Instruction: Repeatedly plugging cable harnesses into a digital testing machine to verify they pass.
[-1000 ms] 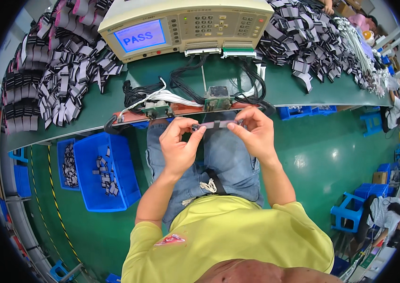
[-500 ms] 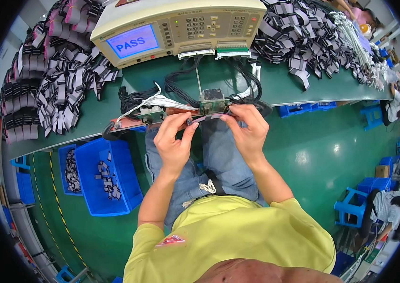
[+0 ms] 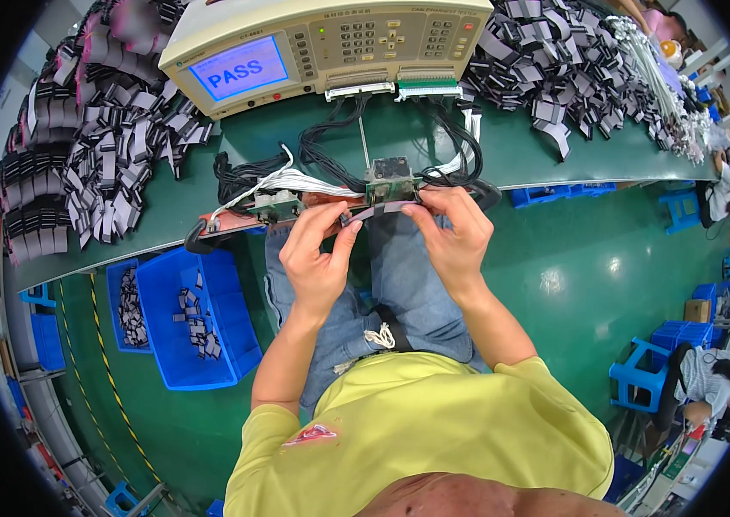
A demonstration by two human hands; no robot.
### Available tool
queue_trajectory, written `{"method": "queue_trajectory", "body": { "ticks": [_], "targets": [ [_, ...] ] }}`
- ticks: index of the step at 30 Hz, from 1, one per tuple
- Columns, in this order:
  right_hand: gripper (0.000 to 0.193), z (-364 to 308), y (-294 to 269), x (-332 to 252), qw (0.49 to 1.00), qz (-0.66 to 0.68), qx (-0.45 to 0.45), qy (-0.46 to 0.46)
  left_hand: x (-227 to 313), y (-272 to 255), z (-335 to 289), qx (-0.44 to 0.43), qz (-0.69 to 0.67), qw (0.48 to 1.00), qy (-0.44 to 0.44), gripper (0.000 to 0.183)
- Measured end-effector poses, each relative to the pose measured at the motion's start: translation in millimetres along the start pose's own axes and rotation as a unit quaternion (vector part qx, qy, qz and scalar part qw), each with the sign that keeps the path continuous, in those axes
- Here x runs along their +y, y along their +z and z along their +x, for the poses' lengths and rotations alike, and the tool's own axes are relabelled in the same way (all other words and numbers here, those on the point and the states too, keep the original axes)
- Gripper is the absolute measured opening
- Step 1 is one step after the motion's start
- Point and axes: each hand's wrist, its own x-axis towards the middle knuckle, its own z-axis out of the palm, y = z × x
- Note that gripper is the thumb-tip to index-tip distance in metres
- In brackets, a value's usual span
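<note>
A short grey-mauve ribbon cable bows between my two hands at the near edge of the bench. My left hand pinches its left end, where a small black connector shows at the fingertips. My right hand pinches the other end, right against a green circuit-board fixture. The fingers hide whether that end sits in the fixture. A second small green board is mounted to the left, beside white and black wire bundles. Those wires run back toward a beige bench tester with a lit blue screen.
Heaps of ribbon cables lie left and right of the tester on the green bench. Blue bins holding more cables stand on the floor at left. Blue stools and other people are at far right.
The ribbon cable now arches up between my hands and shows more of its length. My hands stay in nearly the same place, and the view has shifted slightly.
</note>
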Motion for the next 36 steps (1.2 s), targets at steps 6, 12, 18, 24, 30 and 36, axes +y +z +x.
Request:
{"method": "queue_trajectory", "body": {
  "ticks": [6, 12, 18, 24, 30, 36],
  "targets": [
    [0.028, 1, 3, 2, 1.0, -0.009, 0.002, 0.005, -2, -1, 0, -0.004, 0.002, 1.0, 0.001, 0.029],
    [0.028, 3, 10, 4, 1.0, 0.0, 0.029, 0.011, -3, 1, 0, -0.003, -0.002, 1.0, 0.01, 0.031],
    [0.027, 0, 13, 9, 0.999, 0.007, 0.021, 0.023, 0, 1, 1, -0.008, 0.0, 1.0, 0.006, 0.029],
    [0.031, 1, 5, 4, 0.997, -0.05, 0.017, -0.064, 7, -2, -6, -0.023, -0.034, 0.999, -0.034, 0.027],
    [0.041, 2, 0, -14, 0.985, -0.018, -0.122, -0.123, 11, -11, -11, -0.081, -0.009, 0.997, 0.007, 0.029],
    [0.041, 3, 1, -21, 0.974, -0.067, -0.177, -0.126, 1, 2, -6, -0.052, -0.052, 0.996, -0.042, 0.029]
  ]
}}
